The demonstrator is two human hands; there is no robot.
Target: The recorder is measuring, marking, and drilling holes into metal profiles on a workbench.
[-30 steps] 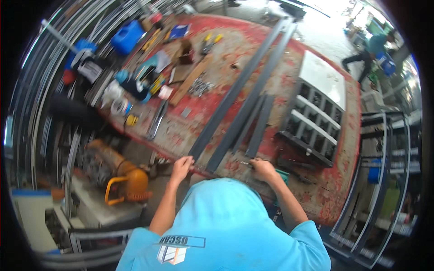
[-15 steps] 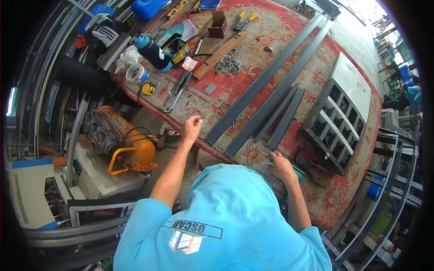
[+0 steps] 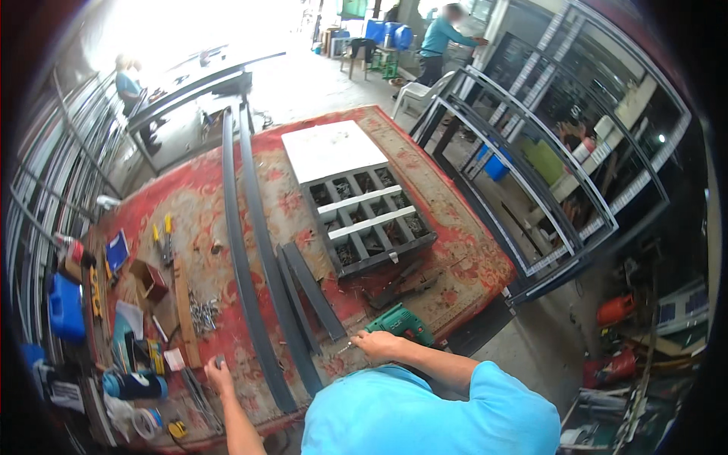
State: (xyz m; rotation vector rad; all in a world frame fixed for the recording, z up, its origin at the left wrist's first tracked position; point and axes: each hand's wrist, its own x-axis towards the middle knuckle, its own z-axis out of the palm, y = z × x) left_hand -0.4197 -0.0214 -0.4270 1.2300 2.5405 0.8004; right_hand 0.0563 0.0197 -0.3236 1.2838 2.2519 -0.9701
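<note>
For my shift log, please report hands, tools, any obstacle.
Left hand over table, hold unclear. Right hand pinches small metal piece. Green drill close by.

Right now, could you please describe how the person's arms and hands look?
The left hand and right hand are gloveless, both forearms bare. The right sleeve is short and light blue; the left sleeve is out of view.

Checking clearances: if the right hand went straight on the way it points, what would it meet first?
Likely the rightmost short dark bar, at its near end, though how high the right hand sits is unclear.
</note>
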